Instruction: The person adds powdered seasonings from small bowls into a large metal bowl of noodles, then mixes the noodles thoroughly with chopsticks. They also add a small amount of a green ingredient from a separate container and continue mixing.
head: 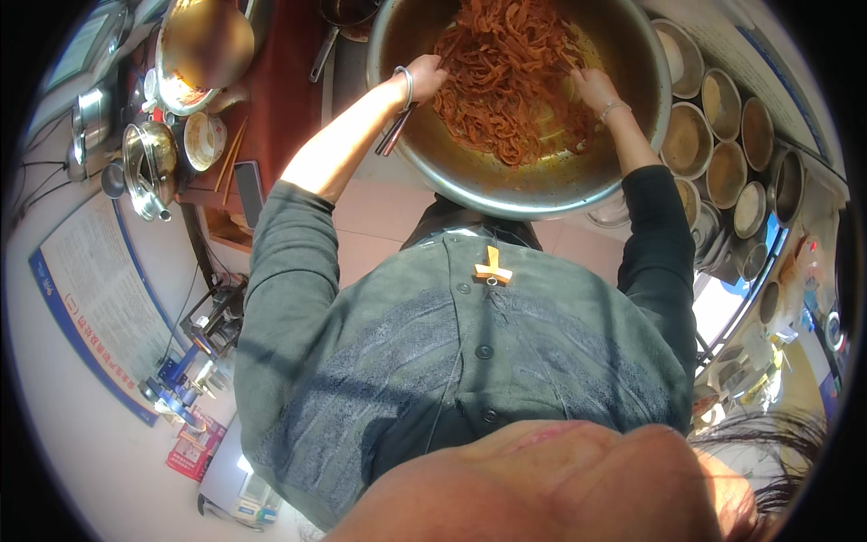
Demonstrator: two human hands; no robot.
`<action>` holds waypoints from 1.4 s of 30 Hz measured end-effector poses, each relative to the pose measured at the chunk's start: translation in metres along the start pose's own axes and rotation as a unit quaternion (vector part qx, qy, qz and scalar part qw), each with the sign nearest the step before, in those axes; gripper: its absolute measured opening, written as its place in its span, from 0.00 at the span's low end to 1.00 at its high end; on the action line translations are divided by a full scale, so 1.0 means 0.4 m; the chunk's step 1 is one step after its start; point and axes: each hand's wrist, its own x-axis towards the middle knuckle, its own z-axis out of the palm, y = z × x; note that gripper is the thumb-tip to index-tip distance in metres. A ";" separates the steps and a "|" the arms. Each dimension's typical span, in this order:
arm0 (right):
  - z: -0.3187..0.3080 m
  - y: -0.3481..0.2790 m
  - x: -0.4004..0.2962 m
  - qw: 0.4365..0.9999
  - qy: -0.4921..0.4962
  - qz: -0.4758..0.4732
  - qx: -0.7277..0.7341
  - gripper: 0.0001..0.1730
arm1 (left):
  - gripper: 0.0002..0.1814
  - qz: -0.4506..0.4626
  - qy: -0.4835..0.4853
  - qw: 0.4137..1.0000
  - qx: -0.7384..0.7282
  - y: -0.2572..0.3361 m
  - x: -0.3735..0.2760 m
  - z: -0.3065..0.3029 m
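Observation:
A large, round stainless steel basin (pixel 467 193) stands before me, with a heap of reddish-brown, oily food strips (pixel 508 88) in it. My left hand (pixel 428 78), with a bangle at the wrist, is closed over the left side of the heap. It grips dark sticks with metallic ends (pixel 393 139), which stick out below the wrist past the rim; their other ends are lost in the food. On the heap's right side, my right hand (pixel 596 91) is closed on what looks like a thin stick, mostly hidden by fingers and food. Yellowish oil coats the basin's inside.
Several round metal bowls (pixel 687 139) stand crowded at the right. On the left, a reddish table (pixel 288 81) bears a phone (pixel 249 193), wooden chopsticks (pixel 230 159), a patterned bowl (pixel 203 141) and a metal kettle (pixel 150 169). A pan handle (pixel 325 54) juts out left of the basin.

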 end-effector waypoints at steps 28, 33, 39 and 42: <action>0.118 -0.004 -0.175 0.997 -0.054 0.024 0.041 0.24 | 0.14 -0.076 -0.107 0.989 0.062 0.032 -0.191 0.019; 0.049 0.035 -0.271 0.954 -0.136 0.130 0.232 0.23 | 0.15 -0.031 -0.194 0.884 -0.425 -0.035 -0.354 -0.049; -0.053 -0.031 -0.313 0.998 -0.066 0.006 -0.019 0.24 | 0.12 -0.036 -0.117 0.881 -0.458 -0.001 -0.399 -0.058; -0.171 0.053 -0.384 0.973 -0.131 0.036 -0.189 0.21 | 0.08 -0.181 -0.171 0.936 -0.249 -0.087 -0.413 -0.076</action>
